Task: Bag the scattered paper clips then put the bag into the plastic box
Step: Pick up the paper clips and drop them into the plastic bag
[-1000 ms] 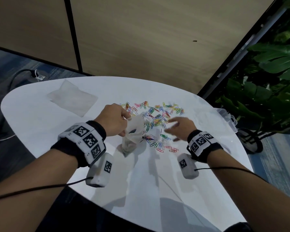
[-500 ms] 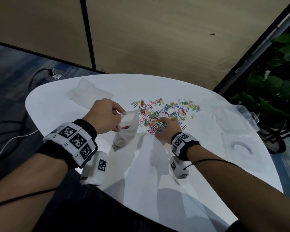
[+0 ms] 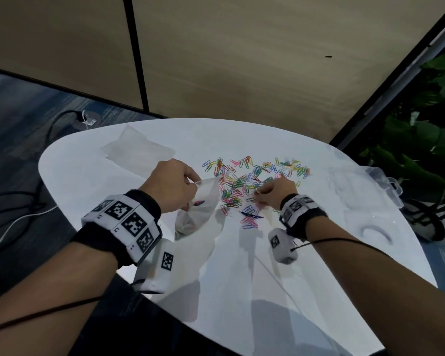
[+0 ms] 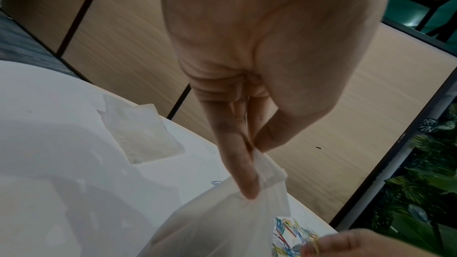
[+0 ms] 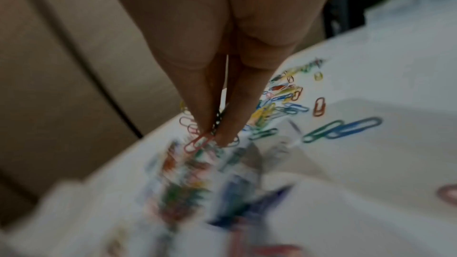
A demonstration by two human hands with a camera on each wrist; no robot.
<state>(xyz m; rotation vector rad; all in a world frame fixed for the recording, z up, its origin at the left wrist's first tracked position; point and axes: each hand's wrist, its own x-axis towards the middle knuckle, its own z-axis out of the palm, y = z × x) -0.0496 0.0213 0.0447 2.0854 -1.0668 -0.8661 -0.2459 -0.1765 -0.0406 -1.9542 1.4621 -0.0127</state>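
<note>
Colourful paper clips lie scattered across the middle of the white table. My left hand pinches the rim of a clear plastic bag between thumb and forefinger, holding the bag up just left of the pile; a few clips lie inside. My right hand is down on the near side of the pile, fingertips pressed together on a few clips, with a red clip at the tips. The clear plastic box sits at the table's right edge.
A spare clear bag lies flat at the table's far left, seen also as the spare bag in the left wrist view. Clear lid-like plastic lies near the box. Wall panels stand behind the table, plants to the right, cables on the floor to the left.
My right hand went from hovering with spread fingers beside the pile to pinching clips at its near edge. The left hand kept holding the bag.
</note>
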